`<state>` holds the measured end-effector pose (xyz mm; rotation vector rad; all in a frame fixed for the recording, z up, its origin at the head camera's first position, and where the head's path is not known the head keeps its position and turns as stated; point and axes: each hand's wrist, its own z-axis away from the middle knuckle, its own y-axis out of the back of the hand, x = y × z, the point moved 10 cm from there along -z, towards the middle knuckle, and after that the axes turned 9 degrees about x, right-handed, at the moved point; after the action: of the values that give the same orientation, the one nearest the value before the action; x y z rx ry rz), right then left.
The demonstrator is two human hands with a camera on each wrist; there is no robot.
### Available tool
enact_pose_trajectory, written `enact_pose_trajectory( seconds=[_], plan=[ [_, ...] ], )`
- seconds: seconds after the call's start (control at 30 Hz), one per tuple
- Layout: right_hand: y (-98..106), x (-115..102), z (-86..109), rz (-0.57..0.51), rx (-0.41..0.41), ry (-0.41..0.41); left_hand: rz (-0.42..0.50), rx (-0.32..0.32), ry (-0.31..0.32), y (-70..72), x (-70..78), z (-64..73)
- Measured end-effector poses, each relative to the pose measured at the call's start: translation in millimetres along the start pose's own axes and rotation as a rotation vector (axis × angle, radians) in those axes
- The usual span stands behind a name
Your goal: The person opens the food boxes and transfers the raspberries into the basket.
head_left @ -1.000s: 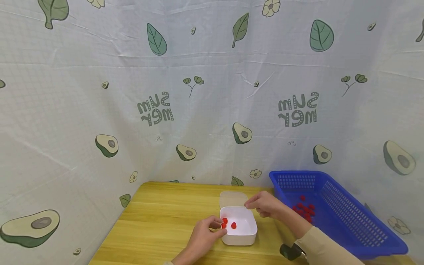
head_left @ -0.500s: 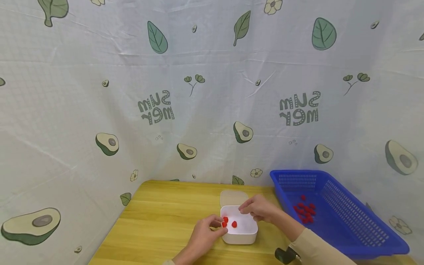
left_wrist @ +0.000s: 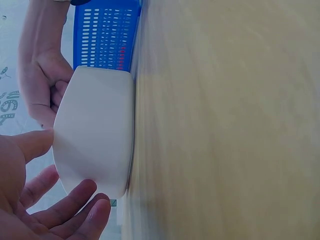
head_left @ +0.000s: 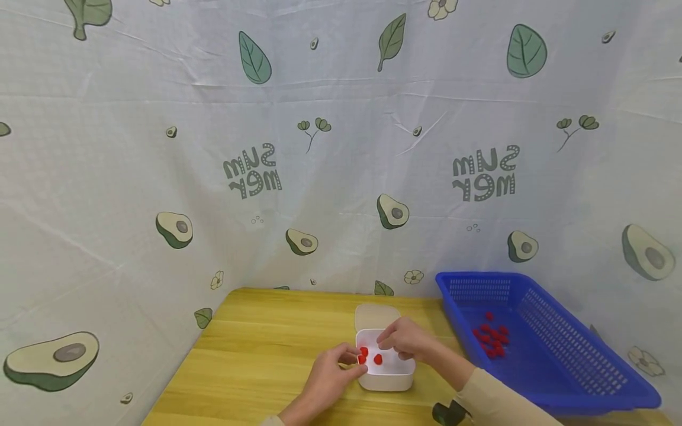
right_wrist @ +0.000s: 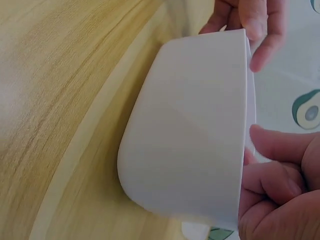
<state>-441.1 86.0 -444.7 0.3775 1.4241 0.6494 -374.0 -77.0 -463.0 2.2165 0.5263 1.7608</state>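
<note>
A white open box (head_left: 386,383) stands on the table with a few small red berry-like pieces (head_left: 378,359) inside. At its left wall, my left hand (head_left: 331,373) holds the rim, with fingers near two of the red pieces. In the left wrist view, the fingers of that left hand (left_wrist: 55,200) lie along the outer wall. My right hand (head_left: 409,341) reaches over the far right rim, fingertips bent down into the box. The right wrist view has the right hand (right_wrist: 285,185) with curled fingers behind the wall; whether they pinch anything is hidden.
A blue perforated basket (head_left: 554,361) with several red pieces in it stands to the right. Behind the box lies a pale flat lid (head_left: 376,316). The wooden table (head_left: 256,355) ends at a printed curtain (head_left: 341,177).
My right hand has moved left from the box's far right corner to above its inside, fingertips lower. The left hand has stayed at the left wall.
</note>
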Motion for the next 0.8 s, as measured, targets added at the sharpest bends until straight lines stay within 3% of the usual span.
enact_pose_trajectory(
  seconds=[0.27,0.43,0.63,0.8],
  plan=[
    [-7.1,-5.4,0.1,0.073,0.027,0.008,0.018,-0.007,-0.030,0.9,0.7,-1.6],
    [-12.9,-5.7,1.4,0.186,0.046,0.028,0.034,-0.021,-0.019,0.5,-0.9,-0.3],
    [-18.2,-8.4,1.6,0.334,0.133,0.146,0.033,-0.035,0.032,-2.8,-6.9,2.8],
    [-22.3,-14.0,2.0,0.435,0.174,0.225,0.035,-0.032,0.030,-3.1,-7.3,2.1]
  ],
)
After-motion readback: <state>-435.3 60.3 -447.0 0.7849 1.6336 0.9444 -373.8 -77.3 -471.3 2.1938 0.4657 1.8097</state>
